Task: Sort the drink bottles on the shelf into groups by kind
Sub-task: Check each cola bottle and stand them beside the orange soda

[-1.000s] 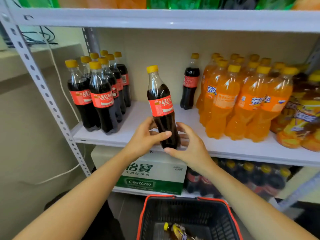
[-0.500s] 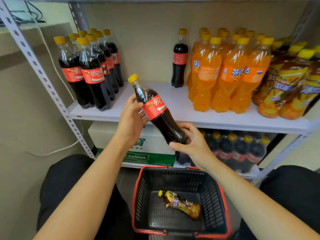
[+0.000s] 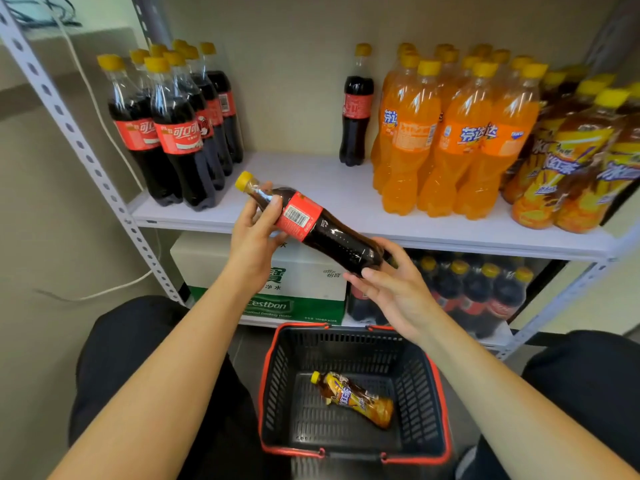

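I hold a cola bottle (image 3: 332,233) with a yellow cap and red label, tilted with its cap up-left, in front of the white shelf (image 3: 346,195). My left hand (image 3: 254,233) grips its neck and label. My right hand (image 3: 391,282) holds its base. A group of cola bottles (image 3: 176,133) stands at the shelf's left. One lone cola bottle (image 3: 356,109) stands at the back, beside several orange soda bottles (image 3: 457,140). Iced tea bottles (image 3: 581,161) fill the right end.
A black basket with red rim (image 3: 270,382) sits on the floor between my knees, holding one iced tea bottle (image 3: 356,398). Below the shelf are a green and white water carton (image 3: 298,289) and more cola bottles (image 3: 464,292). A perforated metal upright (image 3: 86,157) runs at left.
The cola bottle went from upright on the shelf to tilted and lifted off toward me, held at both ends. The label has turned and its barcode now faces me. The view tilted downward.
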A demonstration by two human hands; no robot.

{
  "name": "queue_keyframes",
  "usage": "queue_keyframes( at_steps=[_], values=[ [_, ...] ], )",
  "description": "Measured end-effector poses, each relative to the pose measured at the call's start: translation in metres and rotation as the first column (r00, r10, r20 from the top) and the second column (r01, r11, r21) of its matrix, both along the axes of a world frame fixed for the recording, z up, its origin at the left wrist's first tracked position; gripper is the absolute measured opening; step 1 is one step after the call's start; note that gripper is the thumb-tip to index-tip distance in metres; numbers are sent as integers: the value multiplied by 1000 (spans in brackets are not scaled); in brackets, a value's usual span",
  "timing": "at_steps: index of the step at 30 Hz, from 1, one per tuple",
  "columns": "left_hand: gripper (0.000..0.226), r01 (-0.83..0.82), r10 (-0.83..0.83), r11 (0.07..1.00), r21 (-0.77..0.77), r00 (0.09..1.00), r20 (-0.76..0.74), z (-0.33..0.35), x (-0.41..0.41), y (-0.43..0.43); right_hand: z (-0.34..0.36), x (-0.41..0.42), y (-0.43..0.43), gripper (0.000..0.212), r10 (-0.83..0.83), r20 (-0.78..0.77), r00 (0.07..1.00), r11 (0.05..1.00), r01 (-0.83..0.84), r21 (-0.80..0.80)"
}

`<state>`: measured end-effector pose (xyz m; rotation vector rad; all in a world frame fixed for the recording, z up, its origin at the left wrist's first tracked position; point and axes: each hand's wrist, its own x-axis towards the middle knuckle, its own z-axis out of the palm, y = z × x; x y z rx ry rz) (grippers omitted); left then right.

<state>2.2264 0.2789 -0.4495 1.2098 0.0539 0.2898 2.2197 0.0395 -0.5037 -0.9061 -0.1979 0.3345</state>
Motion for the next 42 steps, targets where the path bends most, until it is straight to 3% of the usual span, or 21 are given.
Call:
queue_keyframes(
  at_steps=[8,12,15,17,20,27,34,39,42],
  values=[
    [45,169,-159,981,-92,981,108,1,0,9,7,-1,3,51,-43,-66,997,998,40,-46],
    [42,105,-93,987,-125,991,97,0,-2,5,11,0,3,41,-66,-57,996,998,64,-21],
    [40,18,-11,996,-87,997,78,-3,-1,3,15,-1,2,55,-78,16,997,995,79,-53],
    [39,-12,14,1000,-28,997,71,-5,0,2,16,-3,2,67,-111,84,990,975,125,-181],
    [40,20,-21,1000,9,997,74,-6,0,3,19,-4,1,67,-146,127,981,945,176,-276],
    [57,198,-189,979,-52,972,141,-3,-1,5,18,-4,-1,52,-127,66,990,969,138,-207],
    [55,88,-88,996,11,988,128,-2,-3,2,16,-1,-1,49,-61,-35,998,993,57,-108],
    [42,75,-87,993,86,986,139,-4,-4,-2,12,3,-5,45,-31,-79,996,988,18,-156],
    [53,76,-94,988,134,986,136,-3,-7,-6,5,8,-8,27,-8,-56,998,956,-8,-292]
  ],
)
